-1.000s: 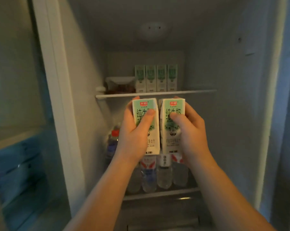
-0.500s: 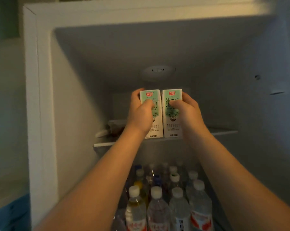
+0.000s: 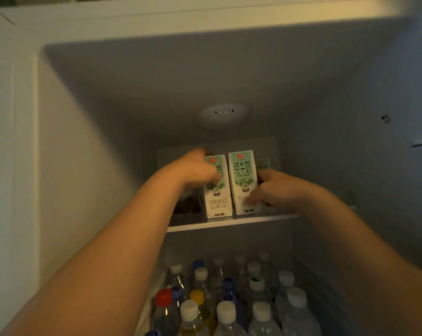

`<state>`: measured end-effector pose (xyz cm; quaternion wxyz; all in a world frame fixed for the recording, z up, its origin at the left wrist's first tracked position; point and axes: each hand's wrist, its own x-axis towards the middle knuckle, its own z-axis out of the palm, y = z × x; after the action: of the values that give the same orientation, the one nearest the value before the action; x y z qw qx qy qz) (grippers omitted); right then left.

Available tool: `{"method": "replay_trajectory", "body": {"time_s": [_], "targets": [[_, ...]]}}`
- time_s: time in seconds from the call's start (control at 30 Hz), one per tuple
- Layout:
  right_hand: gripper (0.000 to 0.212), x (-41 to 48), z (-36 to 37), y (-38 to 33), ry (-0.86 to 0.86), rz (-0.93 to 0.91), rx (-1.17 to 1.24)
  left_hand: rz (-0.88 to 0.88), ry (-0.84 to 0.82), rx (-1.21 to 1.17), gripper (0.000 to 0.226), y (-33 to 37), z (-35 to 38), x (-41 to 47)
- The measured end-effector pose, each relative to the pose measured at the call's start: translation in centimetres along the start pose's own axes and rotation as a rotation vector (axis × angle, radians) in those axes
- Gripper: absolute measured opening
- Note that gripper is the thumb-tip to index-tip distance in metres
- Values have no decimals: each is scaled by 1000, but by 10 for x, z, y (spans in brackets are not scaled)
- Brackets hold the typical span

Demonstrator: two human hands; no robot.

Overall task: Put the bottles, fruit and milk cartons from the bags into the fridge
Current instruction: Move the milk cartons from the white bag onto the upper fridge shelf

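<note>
Two green-and-white milk cartons stand upright side by side on the fridge's top shelf [image 3: 229,223]. My left hand [image 3: 200,169] grips the left carton [image 3: 217,202] from its left side, thumb across the front. My right hand [image 3: 269,190] grips the right carton [image 3: 242,175] from its right side, thumb on the lower front. Behind the right carton, the top of another milk carton [image 3: 262,164] shows. The rest of that back row is hidden.
A dark food container [image 3: 186,207] sits on the shelf left of the cartons. Below the shelf stand several capped bottles [image 3: 225,309], packed close. A round light fitting [image 3: 223,115] is on the fridge ceiling. White fridge walls close both sides.
Both hands have lifted the two cartons from below the shelf up onto it and pushed them further in. The view has tilted up toward the fridge ceiling.
</note>
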<state>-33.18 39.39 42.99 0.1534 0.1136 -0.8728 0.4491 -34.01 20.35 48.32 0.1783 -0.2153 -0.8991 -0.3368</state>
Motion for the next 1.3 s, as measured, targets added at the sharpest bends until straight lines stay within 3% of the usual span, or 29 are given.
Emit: {"method": "replay_trajectory", "body": {"time_s": [0.13,0.3,0.47,0.87,1.1,1.2,1.3], "targets": [[30,6,-5,2,-3,56,-143,15,-58,379,60,12,-14,14],[23,34,-3,-5,5,147,-194,20,-83,525,56,8,-6,42],[28,74,4,-15,-73,273,-308,29,-5,647,55,-12,4,71],[42,112,15,-16,-108,327,-504,123,121,775,66,-43,18,106],[42,103,22,-6,13,179,-572,78,152,863,69,-42,30,92],[51,94,26,-5,57,209,-608,86,167,869,70,-39,35,78],[46,83,30,-6,123,202,-529,115,181,822,73,-42,34,60]]}}
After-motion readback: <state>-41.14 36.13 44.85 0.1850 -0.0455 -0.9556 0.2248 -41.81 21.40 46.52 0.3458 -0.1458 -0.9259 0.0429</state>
